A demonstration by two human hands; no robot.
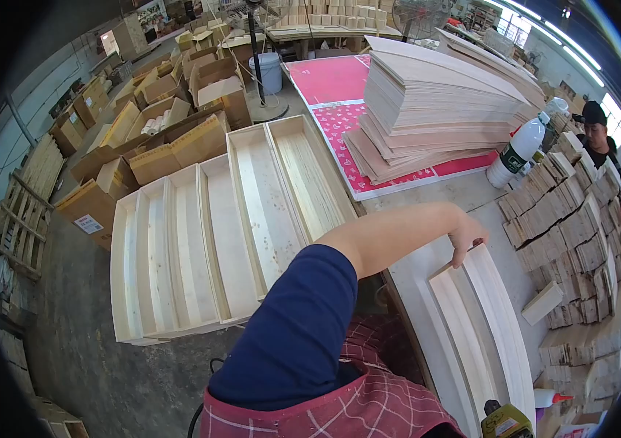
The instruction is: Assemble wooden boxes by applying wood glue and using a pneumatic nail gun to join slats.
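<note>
Workshop bench lies before us; our left hand clamps its fingers on the far end of a shallow wooden tray, beside stacked wood blocks, a glue bottle and plywood sheets behind

A woodworking workshop. Wooden trays lie beside the bench; plywood sheets stack on it. Cardboard boxes crowd behind the trays.

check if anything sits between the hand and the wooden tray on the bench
Nothing visible does. The hand already rests its fingers on the far end of the wooden tray, which lies on the bench. The small wooden block lies apart, off to the side.
</note>
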